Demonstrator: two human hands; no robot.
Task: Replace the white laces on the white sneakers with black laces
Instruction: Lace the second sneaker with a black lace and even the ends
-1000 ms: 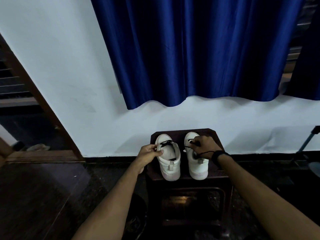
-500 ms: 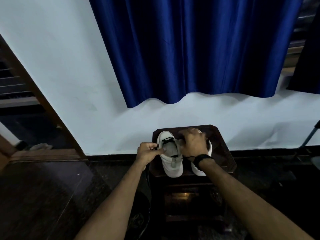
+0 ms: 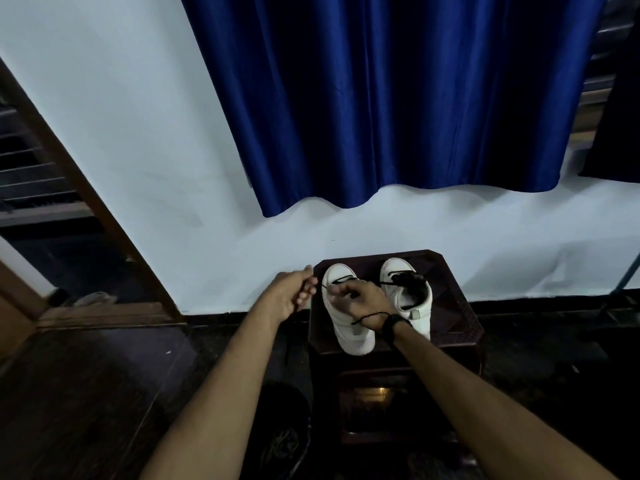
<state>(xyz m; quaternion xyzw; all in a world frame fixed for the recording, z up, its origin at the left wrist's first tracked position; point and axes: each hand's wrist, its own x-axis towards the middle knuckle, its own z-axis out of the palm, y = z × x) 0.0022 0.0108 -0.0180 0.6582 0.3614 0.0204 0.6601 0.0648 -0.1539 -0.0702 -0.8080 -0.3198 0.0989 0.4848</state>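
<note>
You are standing over a small dark wooden table (image 3: 460, 327) set against the white wall (image 3: 138, 168), with two white sneakers (image 3: 349, 327) sitting side by side on it, toes pointing away from you; your right hand (image 3: 360, 299) is lying over the left sneaker, fingers curled down onto its tongue area, though whether they are pinching the black lace (image 3: 341, 279) is hidden from this angle; that lace is crossing the far eyelets of the left sneaker and running out leftward; your left hand (image 3: 291, 292) is hovering just left of the table edge, fingers curled in as if pinching the lace end, but the strand is too thin to confirm; the right sneaker (image 3: 408, 299) is carrying a bunched black lace near its opening; a blue curtain (image 3: 381, 98) is hanging above
</note>
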